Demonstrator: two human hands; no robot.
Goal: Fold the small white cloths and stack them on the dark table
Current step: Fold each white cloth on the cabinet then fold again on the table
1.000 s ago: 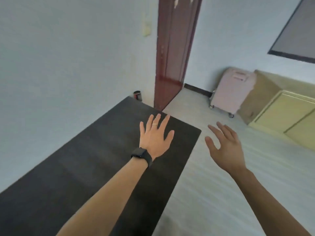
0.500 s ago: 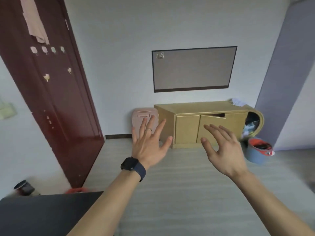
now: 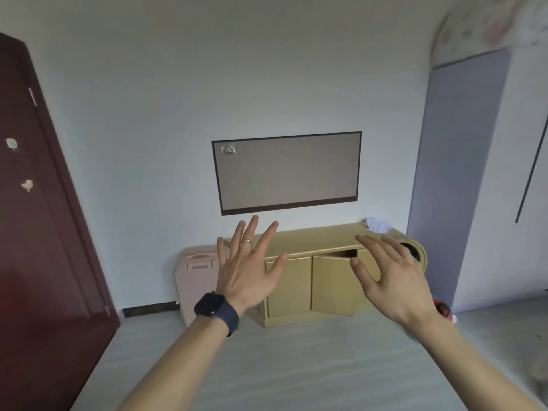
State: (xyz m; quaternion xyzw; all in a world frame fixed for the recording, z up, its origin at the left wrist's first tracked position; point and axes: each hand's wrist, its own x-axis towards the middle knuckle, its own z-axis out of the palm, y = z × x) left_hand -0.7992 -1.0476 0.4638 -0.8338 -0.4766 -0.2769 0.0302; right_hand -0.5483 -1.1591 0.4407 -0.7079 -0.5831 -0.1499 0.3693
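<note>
Both hands are raised mid-frame with fingers spread, holding nothing; the left hand (image 3: 247, 271) wears a ring and a dark watch (image 3: 216, 310), the right hand (image 3: 391, 280) overlaps a yellow cabinet (image 3: 311, 280); something white, perhaps cloths (image 3: 376, 224), lies on the cabinet's right end; a pink suitcase (image 3: 195, 280) stands left of the cabinet; a dark red door (image 3: 44, 232) fills the left edge.
</note>
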